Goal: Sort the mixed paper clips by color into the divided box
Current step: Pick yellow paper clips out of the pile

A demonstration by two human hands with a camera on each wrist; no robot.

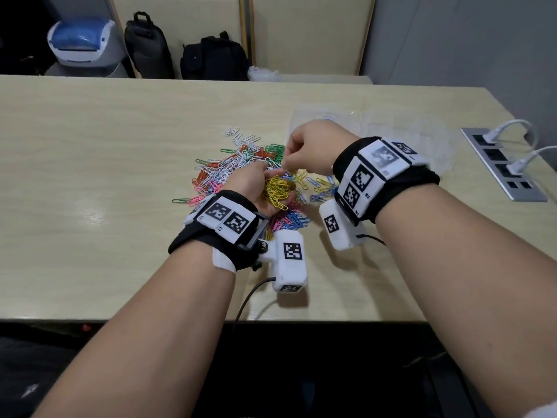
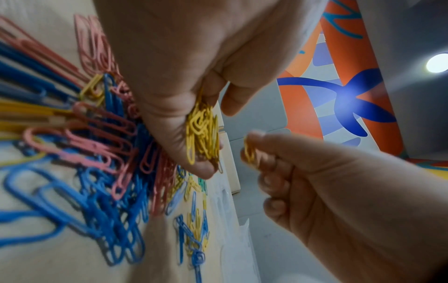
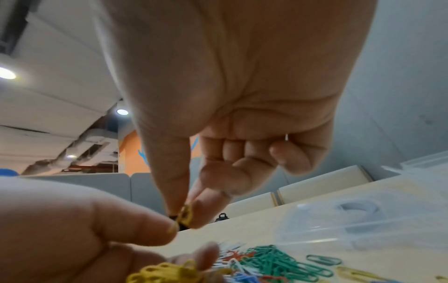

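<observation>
On the worktop (image 1: 120,146), our left hand (image 1: 250,185) cups yellow clips (image 1: 275,191); right hand (image 1: 310,149) fingers (image 3: 169,183) pinch one (image 3: 185,213). Overfilling may spill them.

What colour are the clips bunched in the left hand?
Yellow clips in the left hand; clearest in the head view.

Beyond both hands, cream padded seat backs (image 1: 307,34) line a grey wall (image 1: 464,40); black bags (image 1: 214,57) stand there. Right of them, a recessed power strip (image 1: 501,164) sits in the wooden table (image 1: 90,146).
</observation>
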